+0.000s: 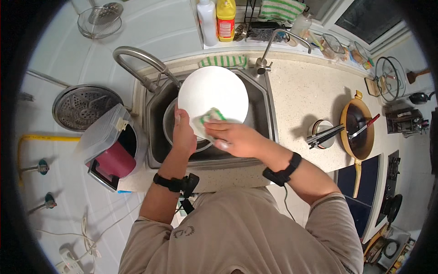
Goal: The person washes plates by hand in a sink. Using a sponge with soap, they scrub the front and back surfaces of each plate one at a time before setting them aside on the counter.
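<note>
A round white plate (215, 90) is held tilted over the stainless-steel sink (258, 102). My left hand (184, 132) grips its lower left edge, the thumb lying on the face. In my right hand (232, 137) is a green-and-white striped cloth (213, 115), pressed against the lower part of the plate and slightly blurred. Beneath the plate a round metal basin (167, 120) sits in the sink, mostly hidden by the plate and my hands. The curved spout of a faucet (147, 56) ends behind the plate's left edge.
On the right counter stand a bowl (323, 130) with several chopsticks (325, 135) across it and a yellow frying pan (359, 126) holding a red-handled utensil (366, 125). A magenta pitcher (116, 159) is left of the sink. A second, slim tap (267, 51) rises behind, near a folded striped cloth (224, 61).
</note>
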### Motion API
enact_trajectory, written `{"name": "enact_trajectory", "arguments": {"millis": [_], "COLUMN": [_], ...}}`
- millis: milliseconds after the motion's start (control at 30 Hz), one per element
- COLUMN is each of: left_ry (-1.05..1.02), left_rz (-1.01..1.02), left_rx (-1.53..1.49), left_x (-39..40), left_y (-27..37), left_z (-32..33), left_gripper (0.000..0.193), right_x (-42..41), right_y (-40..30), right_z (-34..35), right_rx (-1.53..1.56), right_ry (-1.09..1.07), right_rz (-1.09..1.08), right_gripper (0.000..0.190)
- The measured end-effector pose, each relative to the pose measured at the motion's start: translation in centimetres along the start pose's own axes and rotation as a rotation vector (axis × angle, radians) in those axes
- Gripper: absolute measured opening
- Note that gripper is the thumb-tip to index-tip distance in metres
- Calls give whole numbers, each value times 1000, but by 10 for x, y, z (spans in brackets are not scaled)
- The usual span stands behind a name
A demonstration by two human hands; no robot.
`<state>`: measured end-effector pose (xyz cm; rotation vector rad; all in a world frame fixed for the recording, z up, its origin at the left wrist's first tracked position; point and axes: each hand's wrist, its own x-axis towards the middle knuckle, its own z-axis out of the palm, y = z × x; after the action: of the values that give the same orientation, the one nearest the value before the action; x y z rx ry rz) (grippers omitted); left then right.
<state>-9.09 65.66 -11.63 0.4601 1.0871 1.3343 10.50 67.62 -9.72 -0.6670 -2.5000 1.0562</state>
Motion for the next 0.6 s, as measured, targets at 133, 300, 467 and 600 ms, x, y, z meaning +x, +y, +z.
{"name": "enact_trajectory", "arguments": {"millis": [133, 300, 467, 600], "left_ry": [-53, -124, -24, -22], "left_rz": [189, 15, -52, -21], "left_rx": [212, 116, -29, -12], "left_x": [1, -9, -12, -6], "left_y": [1, -2, 5, 0], "left_z": [-3, 16, 30, 20], "left_gripper": [63, 65, 51, 51], "right_x": [-20, 26, 56, 32], "right_y": [30, 56, 19, 8], "right_z": [-18, -27, -3, -10], "right_rx": [-363, -519, -152, 39], "right_ry": [-47, 199, 174, 53], "right_rz": [126, 165, -124, -84], "right_gripper": [47, 56, 56, 48]}}
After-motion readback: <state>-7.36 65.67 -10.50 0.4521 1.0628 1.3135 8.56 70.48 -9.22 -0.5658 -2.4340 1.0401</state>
